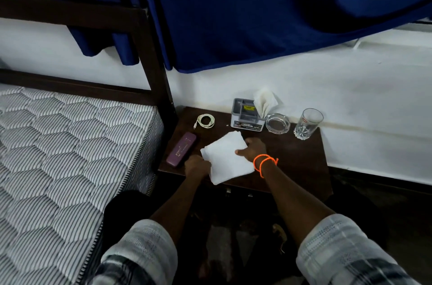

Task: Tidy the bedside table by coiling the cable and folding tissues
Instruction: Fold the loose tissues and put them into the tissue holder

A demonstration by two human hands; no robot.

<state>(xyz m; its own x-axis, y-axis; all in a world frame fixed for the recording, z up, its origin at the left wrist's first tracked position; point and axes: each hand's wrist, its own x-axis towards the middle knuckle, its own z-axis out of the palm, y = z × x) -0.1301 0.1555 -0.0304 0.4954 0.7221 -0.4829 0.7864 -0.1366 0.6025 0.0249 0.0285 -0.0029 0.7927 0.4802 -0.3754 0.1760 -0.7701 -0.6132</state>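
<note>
On the table [292, 156] the tissue [224, 158] lies at the front — the case [181, 148] left of it, the cable [205, 120] behind, the holder [247, 114], ashtray [278, 123] and glass [308, 124] along the back.

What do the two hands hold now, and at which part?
Both hold the white tissue: the left hand grips its near-left edge, the right hand its right edge.

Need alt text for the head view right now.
Both hands, left hand and right hand, hold a folded white tissue on a dark bedside table. Behind lie a coiled cable, organizer, ashtray and glass.
</note>
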